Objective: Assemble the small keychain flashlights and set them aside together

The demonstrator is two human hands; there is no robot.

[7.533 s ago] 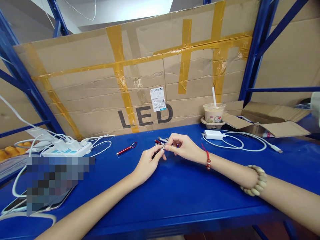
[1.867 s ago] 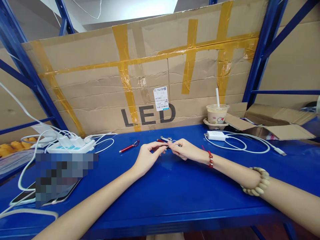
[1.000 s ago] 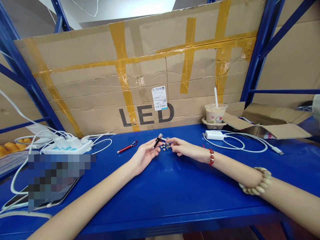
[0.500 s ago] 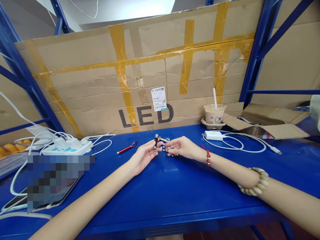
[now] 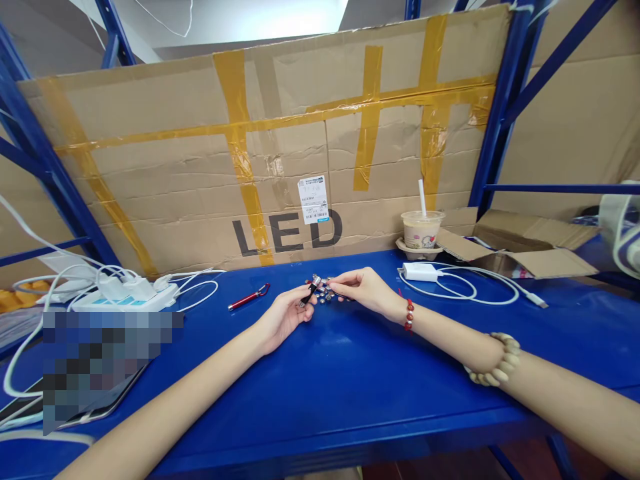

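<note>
My left hand [image 5: 286, 317] is closed round a small dark pen-shaped light [image 5: 310, 291], its silver tip tilted up and to the right. My right hand [image 5: 364, 291] is just to the right of it, fingers pinched together over a cluster of several small round silver pieces [image 5: 326, 295] on the blue shelf surface [image 5: 350, 373]. What the right fingertips pinch is too small to make out. A red pen-shaped light [image 5: 247, 297] with a clip lies to the left of my hands.
A taped cardboard sheet [image 5: 280, 153] marked LED stands behind. At the left are a white power strip [image 5: 131, 297] with plugs and cables and a tablet. At the right are a drink cup [image 5: 421, 231], a white charger [image 5: 421, 271] with its cable, and an open cardboard box [image 5: 520, 247].
Over the last seconds my left hand lifted the dark light off the surface and now tilts its tip up. My right hand moved apart from it to the small silver pieces.
</note>
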